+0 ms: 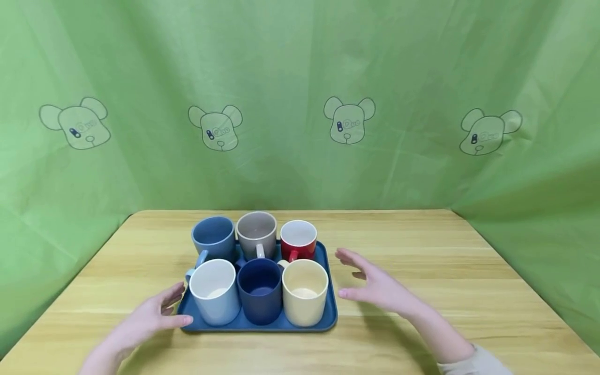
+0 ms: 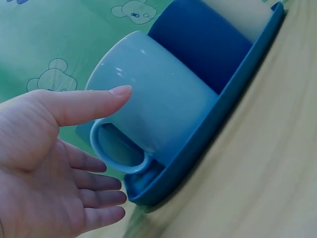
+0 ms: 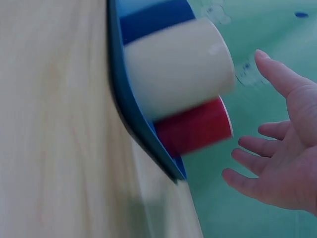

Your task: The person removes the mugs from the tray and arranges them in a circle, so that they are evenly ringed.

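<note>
A blue tray [image 1: 225, 327] holds several mugs in two rows. In front stand a light blue mug [image 1: 215, 297], a navy mug [image 1: 260, 294] and a cream mug [image 1: 305, 297]; behind them are a blue mug [image 1: 214, 237], a grey mug [image 1: 257, 234] and a red mug [image 1: 298, 242] with a white inside. At the tray's left edge is the left hand [image 1: 150, 316], fingers extended and thumb apart, beside the light blue mug's handle [image 2: 119, 148]; contact cannot be told. The right hand [image 1: 375, 284], fingers spread, hovers off the tray's right side, touching nothing.
The tray stands on a light wooden table [image 1: 445, 260]. Green cloth [image 1: 290, 172] with printed bear heads hangs behind the table and along its sides.
</note>
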The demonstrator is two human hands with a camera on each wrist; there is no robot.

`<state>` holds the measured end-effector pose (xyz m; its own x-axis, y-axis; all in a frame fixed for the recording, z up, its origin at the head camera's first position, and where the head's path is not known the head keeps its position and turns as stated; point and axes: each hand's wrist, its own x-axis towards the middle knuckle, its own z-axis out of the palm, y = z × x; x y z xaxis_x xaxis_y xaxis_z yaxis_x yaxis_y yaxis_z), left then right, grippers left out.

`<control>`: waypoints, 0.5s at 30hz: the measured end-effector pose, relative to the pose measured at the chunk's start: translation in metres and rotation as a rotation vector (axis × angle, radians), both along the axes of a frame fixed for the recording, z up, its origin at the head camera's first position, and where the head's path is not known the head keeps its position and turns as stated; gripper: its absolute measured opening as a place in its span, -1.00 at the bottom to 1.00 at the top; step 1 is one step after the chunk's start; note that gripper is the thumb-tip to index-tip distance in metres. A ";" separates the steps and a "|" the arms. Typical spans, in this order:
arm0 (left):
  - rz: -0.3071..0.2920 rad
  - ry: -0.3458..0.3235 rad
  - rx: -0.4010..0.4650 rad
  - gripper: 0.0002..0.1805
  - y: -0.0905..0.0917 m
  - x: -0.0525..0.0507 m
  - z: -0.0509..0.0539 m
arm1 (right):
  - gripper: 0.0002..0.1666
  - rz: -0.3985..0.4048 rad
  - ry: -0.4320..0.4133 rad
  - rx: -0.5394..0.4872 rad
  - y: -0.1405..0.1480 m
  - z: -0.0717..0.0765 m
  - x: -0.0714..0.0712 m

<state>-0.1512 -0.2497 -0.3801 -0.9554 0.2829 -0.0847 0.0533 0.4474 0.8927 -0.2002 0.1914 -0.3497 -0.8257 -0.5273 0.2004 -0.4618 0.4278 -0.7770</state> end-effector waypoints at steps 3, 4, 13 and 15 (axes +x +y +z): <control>-0.007 -0.032 0.003 -0.07 0.001 0.002 -0.003 | -0.03 0.022 -0.021 -0.004 -0.015 -0.003 0.002; -0.006 -0.036 0.002 -0.07 0.001 0.003 -0.004 | -0.03 0.025 -0.021 -0.005 -0.020 -0.004 0.003; 0.030 -0.044 -0.027 -0.05 0.004 0.000 -0.009 | 0.10 -0.028 0.008 -0.021 -0.052 -0.015 0.005; 0.036 -0.047 -0.031 -0.05 0.004 -0.001 -0.009 | 0.14 -0.060 -0.002 -0.027 -0.056 -0.017 0.005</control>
